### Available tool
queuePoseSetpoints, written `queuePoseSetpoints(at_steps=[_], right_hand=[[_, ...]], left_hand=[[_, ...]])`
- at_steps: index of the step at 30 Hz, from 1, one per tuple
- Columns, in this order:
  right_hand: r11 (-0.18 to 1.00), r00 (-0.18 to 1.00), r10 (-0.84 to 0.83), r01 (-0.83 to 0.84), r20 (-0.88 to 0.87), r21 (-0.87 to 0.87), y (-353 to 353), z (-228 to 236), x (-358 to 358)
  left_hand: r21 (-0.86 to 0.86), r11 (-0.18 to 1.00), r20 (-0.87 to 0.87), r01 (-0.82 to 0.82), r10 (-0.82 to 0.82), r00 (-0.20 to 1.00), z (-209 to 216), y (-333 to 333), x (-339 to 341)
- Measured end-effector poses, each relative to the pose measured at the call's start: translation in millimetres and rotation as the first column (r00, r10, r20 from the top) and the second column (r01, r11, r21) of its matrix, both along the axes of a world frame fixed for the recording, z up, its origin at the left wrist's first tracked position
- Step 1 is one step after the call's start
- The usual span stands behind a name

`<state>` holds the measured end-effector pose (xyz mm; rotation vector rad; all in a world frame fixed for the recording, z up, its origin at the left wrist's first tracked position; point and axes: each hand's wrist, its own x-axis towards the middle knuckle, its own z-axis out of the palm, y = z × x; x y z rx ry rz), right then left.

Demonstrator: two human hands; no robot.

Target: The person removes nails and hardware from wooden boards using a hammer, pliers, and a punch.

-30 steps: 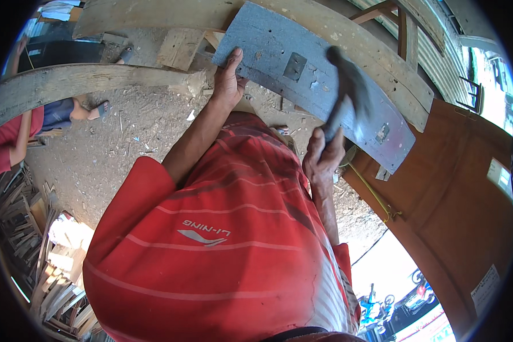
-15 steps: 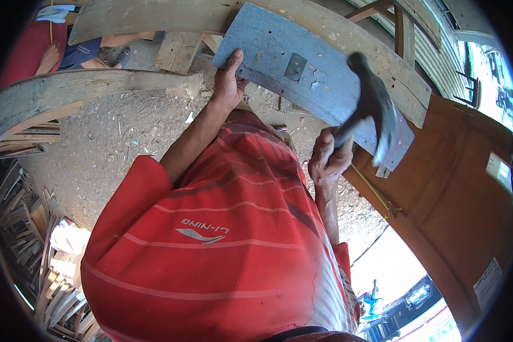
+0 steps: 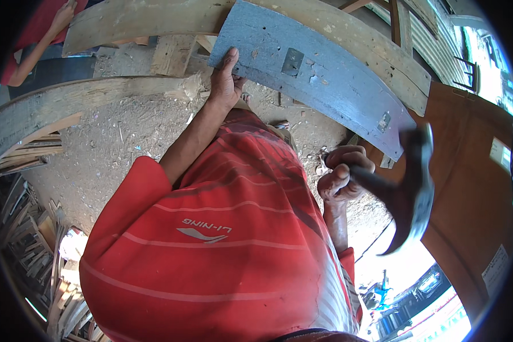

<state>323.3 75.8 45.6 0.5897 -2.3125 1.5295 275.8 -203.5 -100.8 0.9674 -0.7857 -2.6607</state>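
Note:
My left hand grips the near left corner of a grey-blue board, thumb on top and fingers curled beneath. The board has a dark square patch, chipped spots and a small metal-looking patch close to its right end. It rests along a long wooden beam. In my right hand is a claw hammer, held by its handle. The hammer's head is up in the air, right of the board's end and apart from it, slightly blurred.
A second wooden beam runs at the left. Scrap wood strips lie piled at lower left. A brown panel stands at the right. Another person's arm shows at upper left. Dirt floor lies below.
My right hand has swung the hammer away from over the board, out to the right and nearer me. My left hand keeps its grip on the board. The other person's position has changed.

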Motion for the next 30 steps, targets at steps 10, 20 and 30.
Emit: queuePoseSetpoints(at_steps=[10,20,30], right_hand=[[0.927,0.886,-0.21,0.047,0.413,0.371,-9.3,-20.8,-8.8],[0.892,0.79,-0.212,-0.084,0.576,0.444,-13.9,-58.0,0.4],[0.929,0.997,-0.07,0.072,0.019,-0.363,-33.4,-15.0,-6.9]], left_hand=[[-0.014,1.0,0.056,0.001,0.0,0.998,-4.1,0.2,-12.0],[0.01,1.0,-0.028,-0.014,0.014,1.0,-6.9,1.4,-6.8],[0.016,1.0,-0.024,0.023,-0.023,0.999,-1.2,-0.7,-2.3]])
